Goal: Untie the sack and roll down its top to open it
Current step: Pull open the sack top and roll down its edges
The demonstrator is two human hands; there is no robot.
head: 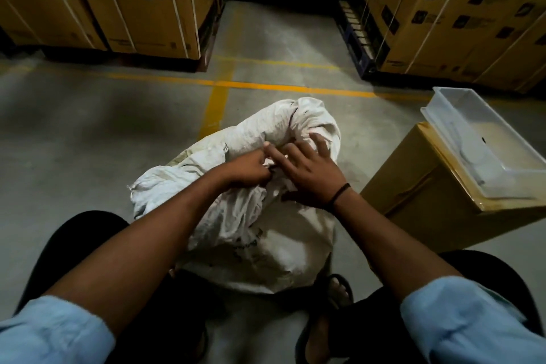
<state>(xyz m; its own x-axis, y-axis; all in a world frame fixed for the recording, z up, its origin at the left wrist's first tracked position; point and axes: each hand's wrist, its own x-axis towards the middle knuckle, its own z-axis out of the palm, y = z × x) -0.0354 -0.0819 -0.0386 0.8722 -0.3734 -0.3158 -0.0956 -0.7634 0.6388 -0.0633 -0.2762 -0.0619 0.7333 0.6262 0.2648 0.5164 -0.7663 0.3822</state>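
Sack (260, 233) sits on the floor (88, 133) dead centre, between the person's knees, body upright, gathered neck flopped over toward 12 o'clock. The tie itself is hidden under the fingers, so can't confirm if it's a knot or a cord; judging by the bunched cloth, neck looks still cinched and no roll-down has begun. Left hand (246, 170) comes in from 7 o'clock, grip pinched together on a fold of cloth right at the neck, probably anchoring the bunch so it doesn't twist while the other side works. Right hand (310, 174) comes in from 4 o'clock, fingers spread apart and laid flat over the neck, index pointing toward the left hand's pinch, not clamped on anything I can see; reads as feeling for the loose end or pressing the bulge down to slacken the tie. Thin black band on the right wrist. Knees bracket the sack, likely to keep it from tipping under the pull. Outward: cardboard box (437, 186) at 3 o'clock, close beside the sack, clear plastic tray (472, 139) resting on top of it. Yellow floor lines (218, 97) at 12 o'clock, stacked strapped cartons (118, 0) at 10 and 2 o'clock, well apart.
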